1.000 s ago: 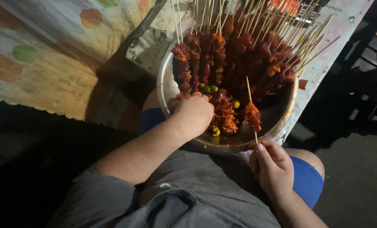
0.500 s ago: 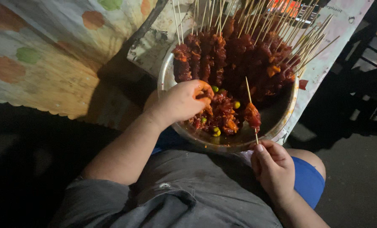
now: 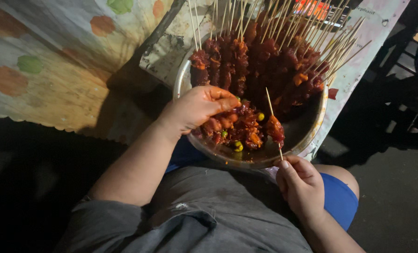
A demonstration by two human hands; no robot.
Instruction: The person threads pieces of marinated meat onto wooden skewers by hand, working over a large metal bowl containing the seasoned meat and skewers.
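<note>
1. Skewer [image 3: 274, 127] stands near-upright over the near side of the bowl [image 3: 317, 122]; thin wooden stick, one red marinated meat chunk threaded about midway, bare pointed tip above.
2. Right hand [image 3: 302, 186] holds the stick's lower end just outside the near rim; grip pressed together on it, thumb and forefinger pinching the bare wood.
3. Left hand [image 3: 197, 108] is down in the loose meat [image 3: 239, 129] at the bowl bottom; fingers curled and closed round a piece, knuckles up; exactly how much it holds is hidden.
4. Loose meat is wet, red, mixed with small green bits; just left of the skewer, touching the left hand.
5. Finished skewers [image 3: 265, 61] lean in a dense fan against the far rim, sticks pointing up and away; well apart from the right hand.
6. Handling, judged: stick is light, stiff but snappable, sharp at the tip; best taken on bare wood low down, as now; meat looks soft, slick with marinade, likely to slide or spin on the stick unless pushed on squarely.
7. Bowl rests at the edge of a worktop [image 3: 359, 70] against the person's lap; patterned cloth [image 3: 54, 79] lies to the left.
</note>
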